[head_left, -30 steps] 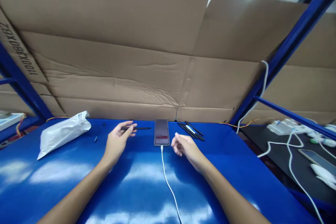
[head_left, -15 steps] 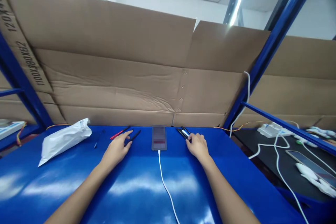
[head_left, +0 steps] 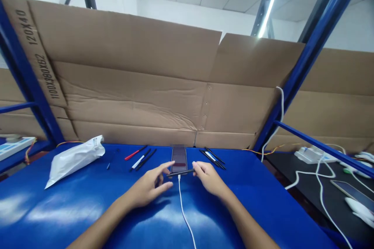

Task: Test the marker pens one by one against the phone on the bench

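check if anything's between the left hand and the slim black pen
Nothing visible is. The slim black pen, pinched at its right end by the right hand, shows its left end between the parted thumb and forefinger of the left hand. The dark rectangular phone shows beyond the pen, not in between.

A dark pen (head_left: 183, 172) (slim, nearly level) sits pinched in the right hand (head_left: 209, 177).

R hand (head_left: 210, 179) holding dk pen (head_left: 186, 172) across phone's (head_left: 179, 155) near end; L hand (head_left: 146, 188) hovering L of phone, fingers apart.
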`<state>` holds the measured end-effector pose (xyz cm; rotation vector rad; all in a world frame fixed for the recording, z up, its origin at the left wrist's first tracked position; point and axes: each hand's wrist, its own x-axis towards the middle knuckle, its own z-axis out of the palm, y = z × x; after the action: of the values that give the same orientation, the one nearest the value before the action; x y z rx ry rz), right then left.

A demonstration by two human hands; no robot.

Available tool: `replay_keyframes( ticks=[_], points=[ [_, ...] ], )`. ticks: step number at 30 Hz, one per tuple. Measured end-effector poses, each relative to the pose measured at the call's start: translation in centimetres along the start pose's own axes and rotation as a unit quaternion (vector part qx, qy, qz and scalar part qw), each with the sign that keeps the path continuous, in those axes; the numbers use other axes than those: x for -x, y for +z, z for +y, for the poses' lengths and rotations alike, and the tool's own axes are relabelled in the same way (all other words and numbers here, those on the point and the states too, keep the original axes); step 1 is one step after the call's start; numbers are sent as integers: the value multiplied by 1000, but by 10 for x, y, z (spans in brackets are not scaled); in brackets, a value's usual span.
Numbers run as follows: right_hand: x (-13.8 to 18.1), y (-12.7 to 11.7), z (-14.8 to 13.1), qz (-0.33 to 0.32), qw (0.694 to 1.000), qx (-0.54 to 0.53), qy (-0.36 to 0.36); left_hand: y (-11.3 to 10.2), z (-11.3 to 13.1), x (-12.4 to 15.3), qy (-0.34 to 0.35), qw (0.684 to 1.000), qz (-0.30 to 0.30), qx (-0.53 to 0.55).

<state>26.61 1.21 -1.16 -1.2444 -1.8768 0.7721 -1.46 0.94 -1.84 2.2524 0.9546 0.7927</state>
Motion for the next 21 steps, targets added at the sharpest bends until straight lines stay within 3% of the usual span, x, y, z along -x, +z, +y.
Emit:
replay_keyframes(
  ticks=[4, 11, 16, 21],
  points=[
    [6, 11, -6, -51, 998, -26, -1, 7, 16, -1, 35, 999, -35, -13],
    [7, 10, -11, -61, 997, -54, 8, -5, 18, -1, -18, 999, 17, 23],
    [9, 14, -11, -17, 998, -69, 2, -7, 21, -3, -83, 991, 6, 103],
    [10, 14, -11, -38, 995, -95, 2, 0, 9, -5, -135, 971, -12, 197]
  ],
)
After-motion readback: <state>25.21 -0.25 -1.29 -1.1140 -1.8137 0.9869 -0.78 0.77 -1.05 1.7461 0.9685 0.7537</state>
